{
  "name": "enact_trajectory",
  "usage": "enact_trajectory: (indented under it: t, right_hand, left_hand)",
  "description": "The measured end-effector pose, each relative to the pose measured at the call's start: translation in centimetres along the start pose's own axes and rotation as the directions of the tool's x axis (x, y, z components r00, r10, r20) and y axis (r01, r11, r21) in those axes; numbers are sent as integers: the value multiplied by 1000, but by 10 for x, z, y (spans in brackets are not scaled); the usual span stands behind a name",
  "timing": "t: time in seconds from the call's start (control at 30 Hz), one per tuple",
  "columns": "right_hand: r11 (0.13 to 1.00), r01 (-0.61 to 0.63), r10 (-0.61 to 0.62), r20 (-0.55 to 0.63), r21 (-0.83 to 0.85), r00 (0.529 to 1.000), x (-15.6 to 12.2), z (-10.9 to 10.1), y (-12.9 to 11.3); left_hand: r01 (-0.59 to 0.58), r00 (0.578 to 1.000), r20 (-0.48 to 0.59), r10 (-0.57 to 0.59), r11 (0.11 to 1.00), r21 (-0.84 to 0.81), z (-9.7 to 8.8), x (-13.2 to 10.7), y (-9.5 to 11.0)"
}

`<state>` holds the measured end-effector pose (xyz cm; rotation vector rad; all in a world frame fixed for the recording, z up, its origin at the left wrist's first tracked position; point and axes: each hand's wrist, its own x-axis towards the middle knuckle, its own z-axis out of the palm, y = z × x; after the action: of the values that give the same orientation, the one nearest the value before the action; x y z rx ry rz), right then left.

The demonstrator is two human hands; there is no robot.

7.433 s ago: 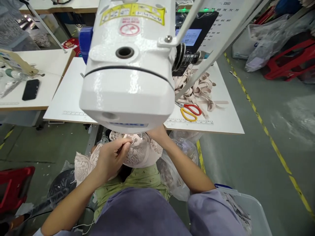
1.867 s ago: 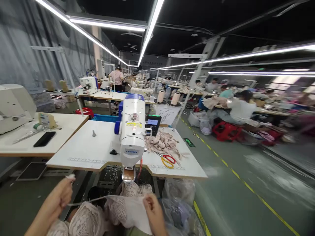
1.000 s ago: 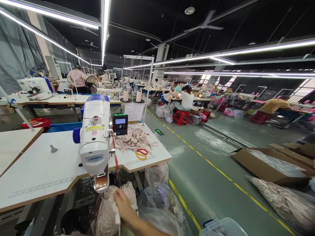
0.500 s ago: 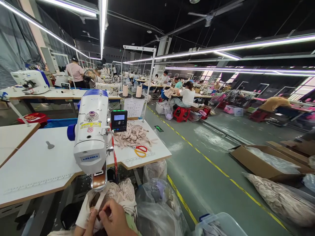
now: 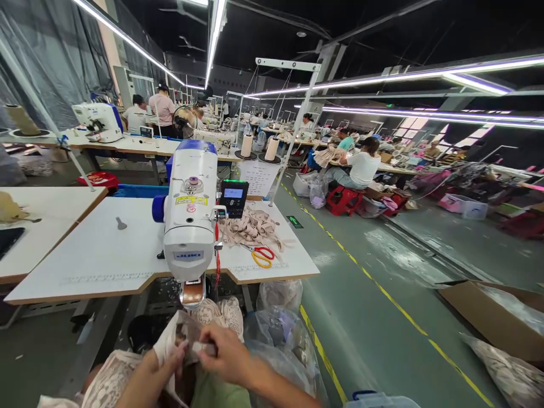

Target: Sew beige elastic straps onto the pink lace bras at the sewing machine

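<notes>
Both my hands work low in front of me on a pale pink lace garment [image 5: 217, 315] that lies in my lap. My left hand [image 5: 149, 377] pinches its edge from the left. My right hand [image 5: 227, 357] is closed on a narrow beige strap [image 5: 196, 347] of the same garment. More lace [image 5: 108, 382] spills to the lower left. Just above the hands stands the white sewing machine [image 5: 190, 226], its head overhanging the white table [image 5: 102, 258].
A heap of beige straps [image 5: 251, 228] and red-and-yellow scissors [image 5: 261, 256] lie on the table's right side. Clear plastic bags [image 5: 280, 334] sit at my right knee. A yellow floor line [image 5: 361, 277] marks the aisle; a cardboard box [image 5: 495, 317] stands at right. Other workers sit at distant tables.
My head has swung slightly right and the view shifted. My left hand has come back into sight and both hands now grip the strap and lace together, closer to the machine.
</notes>
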<state>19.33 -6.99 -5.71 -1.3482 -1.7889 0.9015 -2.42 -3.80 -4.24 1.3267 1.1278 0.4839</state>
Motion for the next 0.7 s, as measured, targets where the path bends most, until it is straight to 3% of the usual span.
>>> enact_trajectory:
  t: [0.07, 0.17, 0.23, 0.37, 0.5, 0.7]
  right_hand:
    - [998, -66, 68, -159, 16, 985, -4, -3, 3]
    - [994, -105, 110, -271, 30, 956, -13, -3, 5]
    - [997, -77, 78, -255, 15, 964, -18, 2, 5]
    - [999, 33, -36, -178, -20, 983, -22, 17, -6]
    - [992, 117, -125, -211, -53, 969, -19, 29, -20]
    - [992, 122, -128, -282, -39, 951, -11, 34, -19]
  left_hand:
    - [-41, 994, -101, 34, 997, -65, -2, -3, 9]
    - [-35, 997, -73, 22, 985, -168, 2, -7, 12]
    - [54, 992, -87, -87, 944, -325, 7, -6, 6]
    - [54, 986, -104, -130, 841, -539, 21, -4, -7]
    - [-2, 991, -118, -68, 859, -512, 27, -12, -2]
    - [-19, 975, -218, -35, 970, -244, 26, -17, 6]
